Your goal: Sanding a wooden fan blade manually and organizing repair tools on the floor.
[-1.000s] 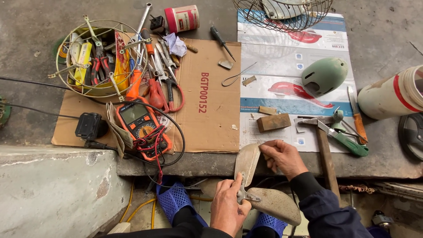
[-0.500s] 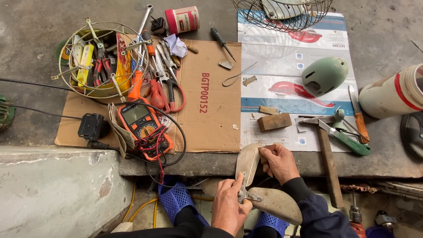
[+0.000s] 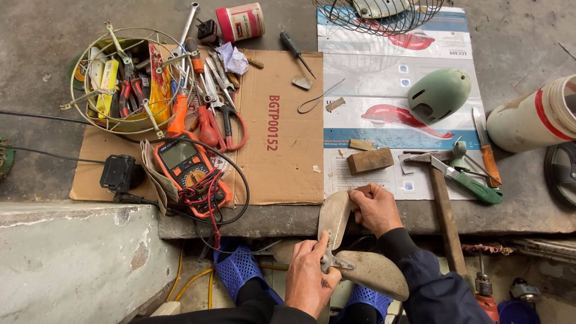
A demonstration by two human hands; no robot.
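Below the cardboard, both hands' fingers pinch a fan blade piece point(image 3: 354, 252), blades angled up and rightward.

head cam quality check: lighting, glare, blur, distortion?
Head view: soft, even daylight with only faint shadows; no strong glare, just a mild sheen on the fan blade held by the left hand and right hand; sharp centre on the orange multimeter; slight wide-angle bending at the edges, seen at the white canister.

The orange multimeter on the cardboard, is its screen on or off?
Cannot tell. The orange multimeter lies face up, with leads coiled over it; its screen looks plain grey-green and no digits can be made out at this size.
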